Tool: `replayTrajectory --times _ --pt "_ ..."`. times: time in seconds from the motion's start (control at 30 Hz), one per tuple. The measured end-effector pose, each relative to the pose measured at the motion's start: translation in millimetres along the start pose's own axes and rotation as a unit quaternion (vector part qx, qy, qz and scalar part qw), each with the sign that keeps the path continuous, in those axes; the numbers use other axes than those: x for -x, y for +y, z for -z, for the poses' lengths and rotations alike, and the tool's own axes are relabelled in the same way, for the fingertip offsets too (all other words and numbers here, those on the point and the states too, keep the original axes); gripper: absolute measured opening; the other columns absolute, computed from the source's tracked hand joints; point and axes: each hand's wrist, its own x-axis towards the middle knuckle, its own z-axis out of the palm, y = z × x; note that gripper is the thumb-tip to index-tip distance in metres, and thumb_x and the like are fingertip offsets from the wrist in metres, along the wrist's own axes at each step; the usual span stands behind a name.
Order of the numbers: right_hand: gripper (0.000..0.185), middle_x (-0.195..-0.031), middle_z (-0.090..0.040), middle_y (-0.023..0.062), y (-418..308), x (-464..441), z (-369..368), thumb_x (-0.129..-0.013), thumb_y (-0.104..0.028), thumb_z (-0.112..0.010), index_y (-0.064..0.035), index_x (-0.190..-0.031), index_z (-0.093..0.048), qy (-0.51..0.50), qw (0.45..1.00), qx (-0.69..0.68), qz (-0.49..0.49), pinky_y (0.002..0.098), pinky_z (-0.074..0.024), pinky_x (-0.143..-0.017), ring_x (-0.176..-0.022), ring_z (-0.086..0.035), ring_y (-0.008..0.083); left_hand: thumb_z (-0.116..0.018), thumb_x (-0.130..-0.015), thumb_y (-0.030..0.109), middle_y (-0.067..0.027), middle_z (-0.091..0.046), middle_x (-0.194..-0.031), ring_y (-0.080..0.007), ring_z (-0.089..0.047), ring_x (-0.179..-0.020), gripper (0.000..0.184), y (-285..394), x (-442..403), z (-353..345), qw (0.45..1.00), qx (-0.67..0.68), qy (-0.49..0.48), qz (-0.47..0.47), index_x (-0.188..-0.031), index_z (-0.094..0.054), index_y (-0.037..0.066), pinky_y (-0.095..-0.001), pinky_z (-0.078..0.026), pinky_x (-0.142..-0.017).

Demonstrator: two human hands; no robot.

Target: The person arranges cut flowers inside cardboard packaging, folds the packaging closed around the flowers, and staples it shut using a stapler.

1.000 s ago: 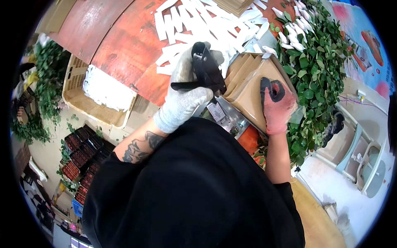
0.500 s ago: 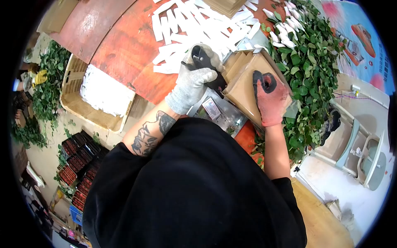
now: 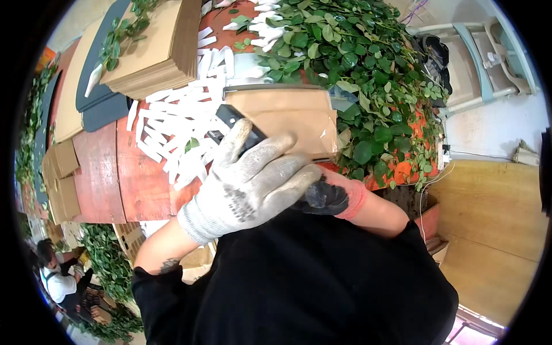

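My left hand [image 3: 253, 178], in a pale grey glove smudged dark on its back, is closed around a black stapler-like tool [image 3: 234, 122]. The tool's metal-fitted end sticks out past the fingers, at the left side of a brown cardboard wrap [image 3: 287, 123]. Tucked beneath the left hand is my right hand [image 3: 329, 196], in a red and black glove, close to the wrap's near edge. Its fingertips are covered, so I cannot see what they hold. The wrap lies folded in a dark-edged holder.
White paper-like sleeves [image 3: 167, 123] are scattered over the red table [image 3: 98, 178]. A stack of cardboard sheets [image 3: 152, 52] stands behind them. Leafy stems [image 3: 356, 86] heap up on the right, beside a folding chair [image 3: 468, 69]. Another person [image 3: 60, 276] is at lower left.
The view has swung to the right. My right hand has left the top of the cardboard and come under my left hand. The left hand, still on the black tool, now reaches across it.
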Motion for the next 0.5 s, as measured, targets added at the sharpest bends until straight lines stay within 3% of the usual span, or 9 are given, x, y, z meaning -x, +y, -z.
replayTrajectory --times 0.07,0.1,0.2,0.27,0.33,0.4,0.43,0.47,0.5 --pt "0.061 -0.136 -0.041 0.0075 0 7 -4 -0.09 -0.013 -0.057 -0.0053 -0.142 -0.027 0.034 0.974 -0.226 -0.009 0.034 -0.0391 -0.101 -0.125 -0.042 0.0177 -0.061 -0.071 0.022 -0.0008 -0.059 -0.113 -0.0223 -0.054 -0.104 0.032 -4 -16 -6 0.998 0.029 0.026 -0.046 -0.102 -0.063 0.017 -0.0472 -0.038 -0.096" --pt "0.068 -0.137 -0.04 0.0084 -7 19 -9 -0.086 -0.013 -0.06 -0.0054 -0.144 -0.025 0.041 0.965 -0.256 0.034 0.037 -0.0403 -0.101 -0.125 -0.043 0.0208 -0.061 -0.071 0.022 -0.0011 -0.058 -0.115 -0.023 -0.053 -0.105 0.032 -7 -23 -9 0.997 0.041 0.034 -0.064 -0.103 -0.062 0.017 -0.0473 -0.038 -0.096" --pt "0.079 -0.136 -0.041 0.0139 -27 36 -11 -0.076 -0.014 -0.065 -0.0044 -0.144 -0.025 0.011 0.95 -0.271 0.153 0.0444 -0.0416 -0.099 -0.123 -0.044 0.0306 -0.063 -0.076 0.026 -0.0085 -0.057 -0.117 -0.0313 -0.053 -0.109 0.03 -30 -31 -21 0.976 0.192 0.049 0.09 -0.103 -0.061 0.013 -0.0467 -0.039 -0.094" --pt "0.077 -0.126 -0.047 0.0156 -42 69 18 -0.078 -0.027 -0.067 -0.0038 -0.14 -0.028 0.153 0.97 -0.119 0.146 0.0515 -0.0434 -0.096 -0.108 -0.055 0.0331 -0.063 -0.079 0.032 -0.0122 -0.059 -0.113 -0.0325 -0.055 -0.106 0.03 -54 -23 -43 0.969 0.185 0.032 0.162 -0.1 -0.062 0.01 -0.046 -0.041 -0.091" --pt "0.079 -0.126 -0.049 0.016 -70 93 43 -0.073 -0.02 -0.069 0.0012 -0.139 -0.031 0.113 0.962 -0.201 0.149 0.0476 -0.0439 -0.095 -0.107 -0.056 0.0338 -0.061 -0.081 0.037 -0.0123 -0.063 -0.099 -0.0286 -0.059 -0.096 0.031 -55 -27 -75 0.949 0.086 -0.142 0.269 -0.094 -0.063 0.009 -0.044 -0.044 -0.083" --pt "0.078 -0.127 -0.05 0.0151 -105 105 44 -0.07 -0.013 -0.071 0.0022 -0.137 -0.035 0.249 0.963 0.065 0.082 0.0407 -0.0425 -0.097 -0.111 -0.054 0.0307 -0.061 -0.081 0.037 -0.0121 -0.062 -0.094 -0.0288 -0.06 -0.091 0.03 -46 -37 -87 0.953 0.02 -0.17 0.25 -0.09 -0.063 0.009 -0.0438 -0.045 -0.08" --pt "0.078 -0.127 -0.05 0.0151 -106 115 60 -0.07 -0.013 -0.071 0.0022 -0.137 -0.035 0.251 0.962 0.066 0.082 0.0407 -0.0425 -0.097 -0.111 -0.054 0.0307 -0.06 -0.081 0.037 -0.012 -0.062 -0.089 -0.029 -0.061 -0.087 0.029 -42 -39 -91 0.95 -0.046 -0.203 0.234 -0.087 -0.062 0.009 -0.0437 -0.046 -0.076" --pt "0.078 -0.128 -0.051 0.015 -101 122 75 -0.069 -0.011 -0.071 0.0005 -0.137 -0.037 0.3 0.919 0.248 0.067 0.0375 -0.0409 -0.098 -0.115 -0.053 0.0285 -0.06 -0.081 0.037 -0.012 -0.062 -0.089 -0.029 -0.061 -0.087 0.029 -44 -40 -96 0.95 -0.043 -0.204 0.233 -0.087 -0.062 0.009 -0.0437 -0.046 -0.076" --pt "0.078 -0.128 -0.051 0.015 -101 128 88 -0.068 -0.011 -0.071 -0.0003 -0.138 -0.037 0.318 0.884 0.337 0.059 0.0358 -0.04 -0.099 -0.116 -0.052 0.0274 -0.06 -0.082 0.036 -0.0121 -0.063 -0.087 -0.0296 -0.06 -0.086 0.028 -49 -41 -101 0.947 -0.021 -0.22 0.235 -0.086 -0.062 0.009 -0.0437 -0.046 -0.076"
